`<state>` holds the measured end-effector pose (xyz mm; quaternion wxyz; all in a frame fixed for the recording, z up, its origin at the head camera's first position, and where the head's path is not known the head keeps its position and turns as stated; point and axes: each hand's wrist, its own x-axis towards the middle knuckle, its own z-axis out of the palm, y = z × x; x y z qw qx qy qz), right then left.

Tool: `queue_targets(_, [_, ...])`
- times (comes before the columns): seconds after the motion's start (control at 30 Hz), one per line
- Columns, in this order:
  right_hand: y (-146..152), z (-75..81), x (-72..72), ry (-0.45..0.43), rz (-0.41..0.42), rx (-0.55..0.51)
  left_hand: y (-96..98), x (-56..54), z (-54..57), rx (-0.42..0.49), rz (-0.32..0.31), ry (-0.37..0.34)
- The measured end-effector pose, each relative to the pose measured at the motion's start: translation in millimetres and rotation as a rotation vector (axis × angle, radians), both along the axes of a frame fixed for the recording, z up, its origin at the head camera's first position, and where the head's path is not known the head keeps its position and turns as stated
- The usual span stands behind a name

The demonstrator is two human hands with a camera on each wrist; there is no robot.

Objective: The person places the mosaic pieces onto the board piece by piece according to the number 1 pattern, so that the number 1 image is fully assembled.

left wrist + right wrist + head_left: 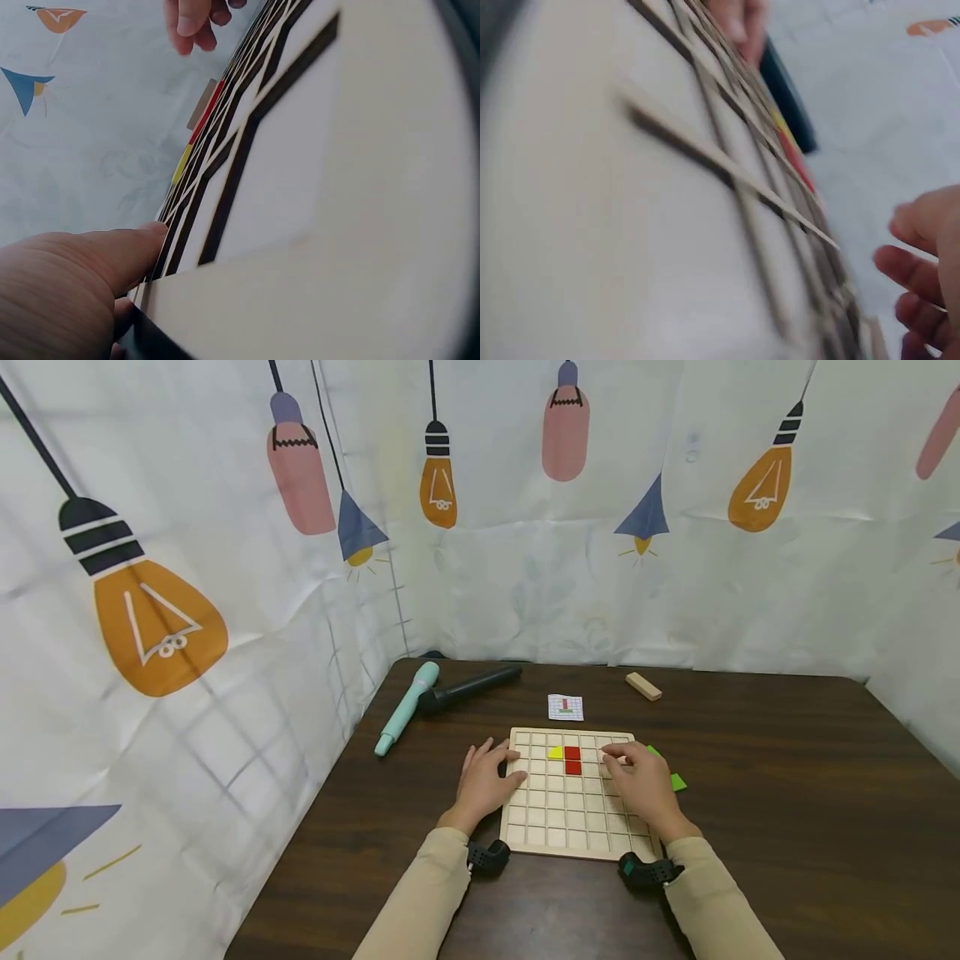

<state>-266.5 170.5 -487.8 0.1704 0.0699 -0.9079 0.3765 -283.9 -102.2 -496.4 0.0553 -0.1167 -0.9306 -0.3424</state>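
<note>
A light wooden grid board lies on the dark table, tilting slightly. My left hand holds its left edge; in the left wrist view, the thumb lies along the top side and the other fingers are mostly hidden below. Over the board's right part hovers my right hand, thumb and fingertips apart, with nothing visible between them. In the grid's upper rows sit a yellow piece, a red square beside it and another red square just below that one.
Green pieces lie right of the board, partly behind my right hand. Beyond the board are a small printed card and a wooden block. A teal stick and a black rod lie at the back left.
</note>
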Motion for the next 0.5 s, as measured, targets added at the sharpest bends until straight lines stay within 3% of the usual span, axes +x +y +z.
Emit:
queue_targets(0.23, [43.4, 8.8, 2.7, 0.013, -0.056, 0.011, 1.1, 0.0, 2.2, 0.013, -0.013, 0.008])
queue_targets(0.5, [71.2, 11.0, 3.6, -0.098, -0.069, 0.014, -1.3, 0.1, 0.5, 0.021, -0.012, -0.001])
